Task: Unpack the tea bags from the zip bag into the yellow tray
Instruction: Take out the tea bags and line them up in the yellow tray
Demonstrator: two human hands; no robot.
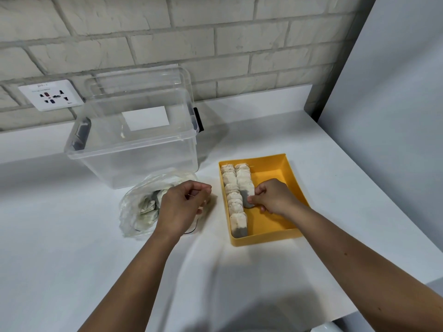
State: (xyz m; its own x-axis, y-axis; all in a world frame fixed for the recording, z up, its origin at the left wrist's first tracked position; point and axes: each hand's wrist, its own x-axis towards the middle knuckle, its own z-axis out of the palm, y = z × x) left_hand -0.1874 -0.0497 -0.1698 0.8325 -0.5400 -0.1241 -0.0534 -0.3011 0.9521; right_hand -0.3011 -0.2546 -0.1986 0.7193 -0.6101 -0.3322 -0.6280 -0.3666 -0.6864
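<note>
The yellow tray [286,188] sits right of centre on the white counter, holding two rows of tea bags [233,200] along its left side. My right hand [273,197] is inside the tray and pinches a tea bag [247,198] at the near end of the second row. The clear zip bag [139,207] lies left of the tray with several tea bags inside. My left hand [182,207] hovers over the bag's mouth with curled fingers, pinching a thin tea bag string; the tea bag beneath it is mostly hidden.
A clear plastic storage box [134,140] with its lid leaning behind it stands just behind the zip bag. A wall socket [51,95] is on the brick wall at left. A grey panel rises at right. The counter's front edge runs close below my arms.
</note>
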